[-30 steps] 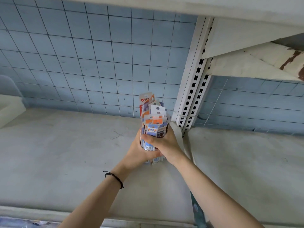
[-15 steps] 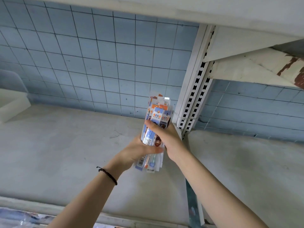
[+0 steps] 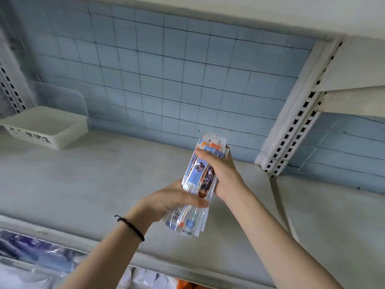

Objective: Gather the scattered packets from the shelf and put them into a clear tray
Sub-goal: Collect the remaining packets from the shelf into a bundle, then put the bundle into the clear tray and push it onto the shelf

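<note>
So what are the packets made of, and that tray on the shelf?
The packets: probably thin shiny plastic over printed card; they glint and the lower ends are see-through. The tray: likely stiff, milky see-through plastic, smooth; the blue wall shows faintly through its raised back.

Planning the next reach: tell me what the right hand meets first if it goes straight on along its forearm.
Likely the blue tiled back wall, with the packets that the right hand grips touching it first; depth is unclear. The clear tray sits far left of that line.
</note>
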The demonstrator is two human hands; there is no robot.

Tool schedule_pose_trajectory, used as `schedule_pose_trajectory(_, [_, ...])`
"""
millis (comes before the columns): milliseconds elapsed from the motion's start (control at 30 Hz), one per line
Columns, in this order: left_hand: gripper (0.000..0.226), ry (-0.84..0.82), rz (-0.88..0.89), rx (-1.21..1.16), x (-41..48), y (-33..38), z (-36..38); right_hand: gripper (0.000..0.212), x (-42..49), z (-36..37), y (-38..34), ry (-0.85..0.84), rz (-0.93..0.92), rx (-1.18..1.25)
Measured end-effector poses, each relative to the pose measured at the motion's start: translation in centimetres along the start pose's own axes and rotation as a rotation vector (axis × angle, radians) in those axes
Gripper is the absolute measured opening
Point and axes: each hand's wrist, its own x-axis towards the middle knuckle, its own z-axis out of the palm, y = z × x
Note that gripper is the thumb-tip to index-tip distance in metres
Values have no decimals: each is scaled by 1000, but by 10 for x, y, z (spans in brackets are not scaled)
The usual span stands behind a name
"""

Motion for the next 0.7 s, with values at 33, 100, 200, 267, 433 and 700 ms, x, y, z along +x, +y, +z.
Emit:
schedule_pose_trajectory(33, [47, 2, 3, 9, -8, -2, -13, 54, 0, 16, 6, 7, -1, 18])
schedule_pose_trajectory(100, [44, -1, 4, 22, -29, -7, -44, 55, 0, 50, 22, 17, -25, 38])
schedule_pose_trajectory(200, [47, -27, 0, 50, -64, -10, -96, 51, -3, 109, 43, 75, -24, 42])
schedule_pose_trajectory(267, [45, -48, 10, 56, -88, -10, -128, 42, -7, 148, 52, 112, -37, 47])
schedule_pose_trajectory(433, [46, -82, 26, 51, -138, -7, -201, 28, -13, 237, 68, 164, -53, 53])
schedule_pose_trajectory(700, [57, -46, 18, 25, -172, -8, -285, 18, 17, 325, 88, 183, -56, 20])
